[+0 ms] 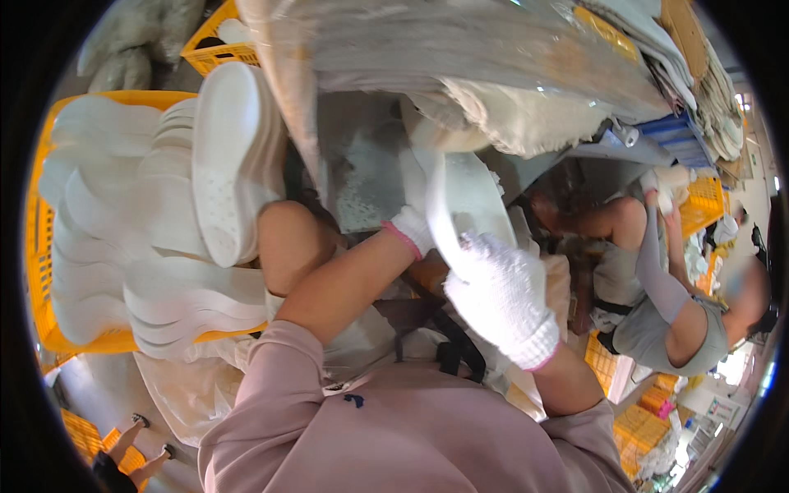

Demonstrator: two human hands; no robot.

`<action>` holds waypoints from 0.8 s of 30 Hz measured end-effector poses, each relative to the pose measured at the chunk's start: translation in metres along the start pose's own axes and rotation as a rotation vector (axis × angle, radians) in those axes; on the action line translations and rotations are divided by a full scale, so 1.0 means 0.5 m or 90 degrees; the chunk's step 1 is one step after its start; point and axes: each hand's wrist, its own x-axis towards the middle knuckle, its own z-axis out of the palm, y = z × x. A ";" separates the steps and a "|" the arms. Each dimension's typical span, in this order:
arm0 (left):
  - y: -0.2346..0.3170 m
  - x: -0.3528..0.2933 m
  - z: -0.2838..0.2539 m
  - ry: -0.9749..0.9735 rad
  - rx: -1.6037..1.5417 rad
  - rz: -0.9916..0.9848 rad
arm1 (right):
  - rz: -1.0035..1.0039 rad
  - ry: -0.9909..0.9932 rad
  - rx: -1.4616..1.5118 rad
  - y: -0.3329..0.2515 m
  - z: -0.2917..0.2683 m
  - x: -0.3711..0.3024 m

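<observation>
In front of my body I hold a white shoe sole (442, 212), edge-on and smeared by motion. My right hand (503, 300), in a white knitted glove, is closed round its near end. My left hand (420, 228), gloved too with a pink cuff edge, grips it from the left side; its fingers are partly hidden and blurred. The sole's far end reaches up to a pale rounded blurred part (444, 133) under a ragged cloth cover; whether they touch I cannot tell. Behind the sole lies a grey metal tray or housing (366, 177) dusted with white bits.
Left of my knee, a yellow crate (37, 255) holds several stacked white soles (90, 214). More soles (222, 160) stand upright against its inner side. Plastic-covered sheeting (493, 49) hangs ahead. On the right sits a co-worker (682, 316) near yellow crates (703, 205).
</observation>
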 end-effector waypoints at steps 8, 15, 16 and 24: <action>0.031 -0.138 0.129 0.267 0.267 0.237 | -0.014 0.020 0.066 0.087 0.057 -0.205; 0.391 -0.369 0.153 0.749 1.468 0.544 | 0.447 -0.369 -0.049 0.238 0.177 -0.512; 0.424 -0.371 0.129 0.804 1.464 0.352 | 0.390 -0.259 0.020 0.254 0.189 -0.520; 0.513 -0.436 0.081 0.691 1.321 0.054 | 0.352 -0.020 0.292 0.214 0.192 -0.391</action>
